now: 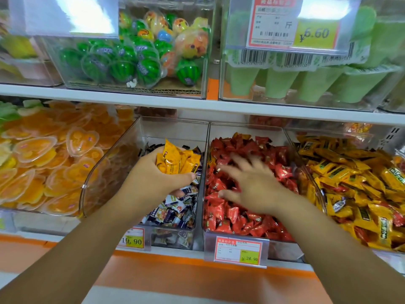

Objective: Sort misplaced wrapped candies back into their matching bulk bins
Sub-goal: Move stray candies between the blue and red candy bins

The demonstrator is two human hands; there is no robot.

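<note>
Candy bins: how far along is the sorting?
Done: nothing I can confirm. In hand: the left hand grips a bunch of yellow candies over the purple-and-white bin; the right hand hovers open over the red bin. Left: those yellows belong in the yellow bin on the right, where red candies lie mixed in.

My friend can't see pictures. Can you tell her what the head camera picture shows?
A person's left hand grips a bunch of yellow wrapped candies above a bin of blue and white candies. The right hand, blurred, is spread open over the red candies in the next bin. The bin farther right holds matching yellow candies.
</note>
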